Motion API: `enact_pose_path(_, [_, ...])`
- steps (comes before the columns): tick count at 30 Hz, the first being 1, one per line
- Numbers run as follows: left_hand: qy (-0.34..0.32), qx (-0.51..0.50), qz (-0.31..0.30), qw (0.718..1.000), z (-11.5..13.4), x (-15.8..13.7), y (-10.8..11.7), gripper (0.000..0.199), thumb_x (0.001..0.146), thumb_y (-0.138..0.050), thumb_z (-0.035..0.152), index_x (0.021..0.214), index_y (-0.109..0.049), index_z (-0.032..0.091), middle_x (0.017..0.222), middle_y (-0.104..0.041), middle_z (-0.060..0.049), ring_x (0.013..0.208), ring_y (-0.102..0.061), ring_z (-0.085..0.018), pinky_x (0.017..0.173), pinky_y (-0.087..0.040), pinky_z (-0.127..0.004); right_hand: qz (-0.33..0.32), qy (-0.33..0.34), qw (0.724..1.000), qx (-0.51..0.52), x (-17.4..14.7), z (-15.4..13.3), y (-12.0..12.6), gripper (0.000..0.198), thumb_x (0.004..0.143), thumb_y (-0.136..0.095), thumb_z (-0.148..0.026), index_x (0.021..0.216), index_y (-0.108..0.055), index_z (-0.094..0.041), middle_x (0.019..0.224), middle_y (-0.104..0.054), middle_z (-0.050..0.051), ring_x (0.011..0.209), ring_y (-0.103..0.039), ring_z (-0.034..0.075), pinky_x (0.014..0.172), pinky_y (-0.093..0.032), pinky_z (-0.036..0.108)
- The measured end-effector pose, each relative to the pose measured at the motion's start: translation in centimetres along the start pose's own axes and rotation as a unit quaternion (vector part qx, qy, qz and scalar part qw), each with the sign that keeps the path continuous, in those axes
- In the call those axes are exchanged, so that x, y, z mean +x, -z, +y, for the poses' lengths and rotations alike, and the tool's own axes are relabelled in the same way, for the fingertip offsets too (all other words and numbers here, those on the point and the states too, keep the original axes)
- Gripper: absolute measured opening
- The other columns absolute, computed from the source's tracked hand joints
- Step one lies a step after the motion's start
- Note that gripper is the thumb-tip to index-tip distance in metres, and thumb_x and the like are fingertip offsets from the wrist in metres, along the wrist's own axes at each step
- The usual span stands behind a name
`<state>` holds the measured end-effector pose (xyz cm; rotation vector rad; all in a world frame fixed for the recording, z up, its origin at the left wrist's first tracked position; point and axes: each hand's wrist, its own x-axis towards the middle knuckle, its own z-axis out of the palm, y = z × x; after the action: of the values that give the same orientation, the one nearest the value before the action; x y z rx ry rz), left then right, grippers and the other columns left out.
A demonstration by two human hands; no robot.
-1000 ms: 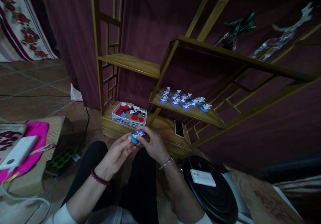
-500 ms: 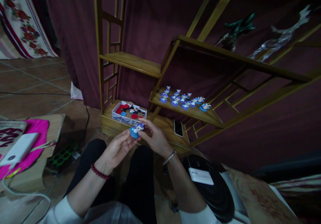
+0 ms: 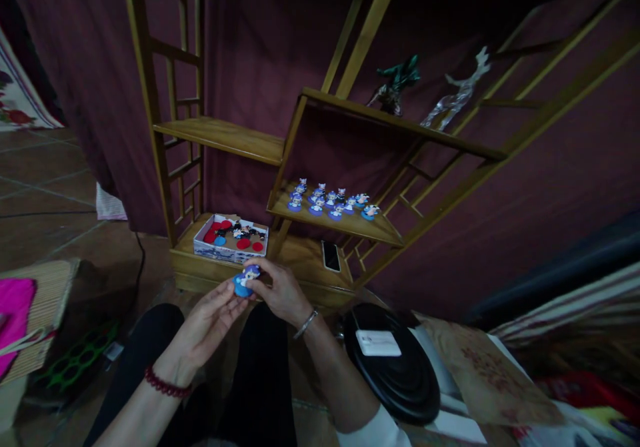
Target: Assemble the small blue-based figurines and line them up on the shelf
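A small figurine (image 3: 249, 273) with purple hair, a white body and a round blue base is held between both hands above my knees. My left hand (image 3: 213, 319) pinches the edge of the blue base, palm turned up. From the other side, my right hand (image 3: 283, 293) grips the figurine with thumb and fingers. Just beyond the hands, an open box (image 3: 220, 252) holds red discs, a blue disc and several dark small figures. Several similar figurines (image 3: 317, 205) stand in rows on the shelf (image 3: 350, 227) to the right.
A phone (image 3: 331, 255) lies on the lower shelf board. Green and clear statuettes (image 3: 395, 87) stand on the upper shelf. A black round object (image 3: 400, 380) with a white card is at right. Left is a bamboo-mat-topped table (image 3: 50, 300); a green holed tray (image 3: 75, 360) sits low nearby.
The view has swung to the right, so the shelf and box appear farther left. Both hands keep their hold on the figurine, which looks much the same in them.
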<state>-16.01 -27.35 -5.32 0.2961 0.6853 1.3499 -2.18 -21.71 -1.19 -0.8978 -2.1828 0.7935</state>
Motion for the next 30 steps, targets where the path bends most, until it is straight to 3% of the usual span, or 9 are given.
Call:
enact_pose_path(5, [0.01,0.005,0.002,1.0,-0.6,0.2,-0.7,0.014,0.075,-0.054,0.004,0.084,-0.064,0.009,0.087,-0.066,-0.011,0.08,-0.063,-0.018,0.074,-0.052,-0.025,0.001,0.014,1.0,-0.021,-0.6,0.2,0.7,0.029,0.078,-0.054,-0.022,0.107,-0.052,-0.026,0.1,-0.061,0.0,0.092,-0.056,0.014,0.083,-0.042,0.027])
enact_pose_path(10, [0.003,-0.01,0.027,1.0,-1.0,0.7,-1.4,0.017,0.076,-0.049,0.001,0.081,-0.063,0.01,0.088,-0.065,-0.009,0.079,-0.063,-0.015,0.075,-0.052,-0.026,0.034,-0.017,0.999,-0.005,-1.1,1.1,0.7,0.04,0.077,-0.056,-0.023,0.116,-0.045,-0.026,0.103,-0.06,0.001,0.091,-0.057,0.015,0.082,-0.044,0.028])
enact_pose_path(18, [-0.003,-0.018,0.004,1.0,-1.6,1.6,-2.3,0.02,0.076,-0.049,0.0,0.088,-0.062,0.011,0.095,-0.063,-0.008,0.083,-0.062,-0.014,0.078,-0.051,-0.025,0.084,-0.02,0.996,0.034,-1.4,1.8,1.0,0.033,0.076,-0.056,-0.024,0.108,-0.051,-0.026,0.1,-0.061,0.0,0.087,-0.058,0.013,0.079,-0.046,0.026])
enact_pose_path(30, [0.007,0.001,0.006,1.0,-2.1,2.0,-2.9,0.02,0.074,-0.051,-0.001,0.086,-0.062,0.011,0.089,-0.064,-0.008,0.079,-0.062,-0.013,0.077,-0.051,-0.025,0.069,-0.031,0.997,0.013,-1.5,2.3,2.0,0.022,0.076,-0.056,-0.026,0.098,-0.056,-0.026,0.087,-0.062,-0.003,0.077,-0.058,0.012,0.072,-0.045,0.022])
